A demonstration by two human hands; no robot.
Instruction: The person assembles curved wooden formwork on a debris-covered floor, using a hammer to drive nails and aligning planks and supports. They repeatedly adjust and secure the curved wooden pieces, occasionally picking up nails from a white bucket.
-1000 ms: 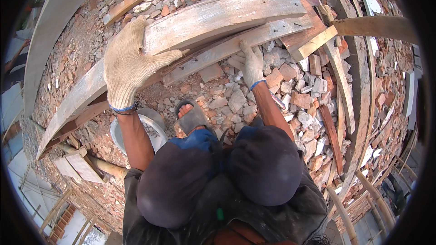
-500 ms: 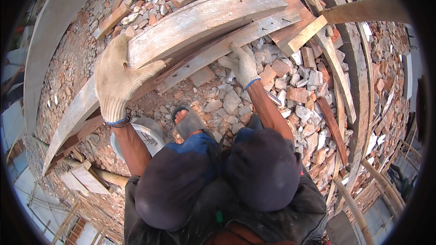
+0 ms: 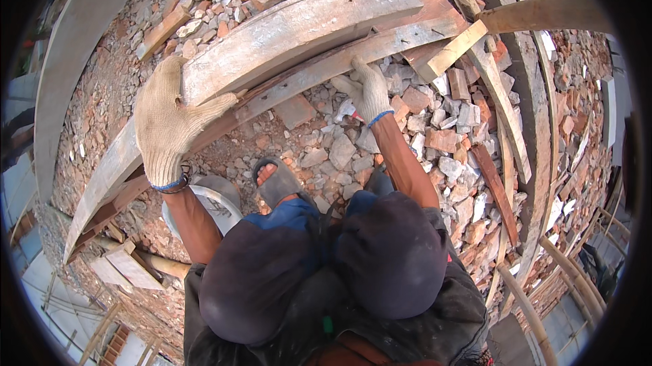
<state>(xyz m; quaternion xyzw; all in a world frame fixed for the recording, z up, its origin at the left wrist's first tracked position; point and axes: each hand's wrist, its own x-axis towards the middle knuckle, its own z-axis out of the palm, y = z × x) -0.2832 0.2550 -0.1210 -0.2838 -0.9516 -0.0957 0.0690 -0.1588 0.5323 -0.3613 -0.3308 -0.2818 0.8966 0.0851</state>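
My left hand [image 3: 161, 118], in a cream knitted glove with a blue cuff, lies across the thick, weathered wooden beam [image 3: 299, 33]. Its thumb is stretched out to the right along the beam's near side, and the hand is open. Close in front of the beam runs a thinner plank [image 3: 305, 85] with several nails standing up from it. At the near edge of this plank is my right hand [image 3: 370, 94], gloved the same way, its fingers bent and closed on the edge. Parts of those fingers are hidden. Just below the right hand lies a small white and red object [image 3: 348, 109].
Broken brick and concrete rubble [image 3: 339, 152] covers the ground. A white bucket [image 3: 210, 206] stands by my left forearm. To the right lie a short pale wood block [image 3: 454, 50], long timbers [image 3: 536, 115] and a thick round pole [image 3: 550, 14]. My sandalled foot [image 3: 278, 183] rests between.
The nailed plank has shifted to the right and closer to the thick beam, with my right hand moving along. The white and red object has come into sight. My left hand stays on the beam.
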